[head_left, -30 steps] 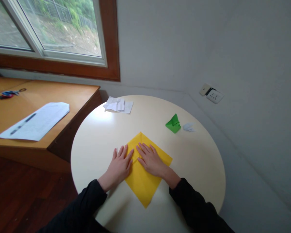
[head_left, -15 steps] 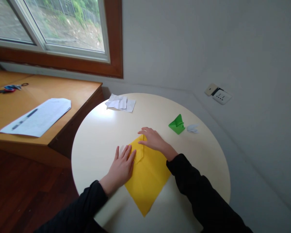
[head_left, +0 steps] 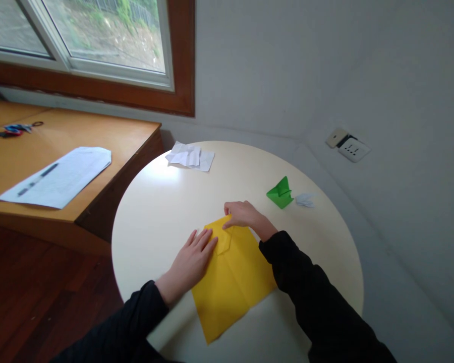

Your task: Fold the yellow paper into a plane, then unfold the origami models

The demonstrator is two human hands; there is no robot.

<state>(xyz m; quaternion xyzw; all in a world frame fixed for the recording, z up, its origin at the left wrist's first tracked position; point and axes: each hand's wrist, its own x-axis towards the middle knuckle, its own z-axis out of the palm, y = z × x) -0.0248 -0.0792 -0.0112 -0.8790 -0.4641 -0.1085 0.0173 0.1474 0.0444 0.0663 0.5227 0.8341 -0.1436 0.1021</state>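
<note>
A sheet of yellow paper [head_left: 230, 282] with creases lies on the round white table, its far part folded over into a small flap [head_left: 223, 241]. My left hand [head_left: 192, 258] rests flat on the paper's left edge, fingers stretched out and a little apart. At the far edge, my right hand [head_left: 245, 216] grips the yellow paper, thumb on top of the fold and fingers curled over the edge. Its fingertips are partly hidden.
On the round table [head_left: 144, 242] lie a green folded paper [head_left: 280, 193], a small white paper piece [head_left: 305, 200] and white sheets [head_left: 191, 156]. The wooden desk [head_left: 132, 146] at left holds papers [head_left: 71, 176], a pen [head_left: 38, 179] and scissors [head_left: 17, 129].
The yellow paper has turned, its near corner swinging left. My right hand has shifted slightly right, and its fingers have closed over the far edge. My left hand stays flat on the paper.
</note>
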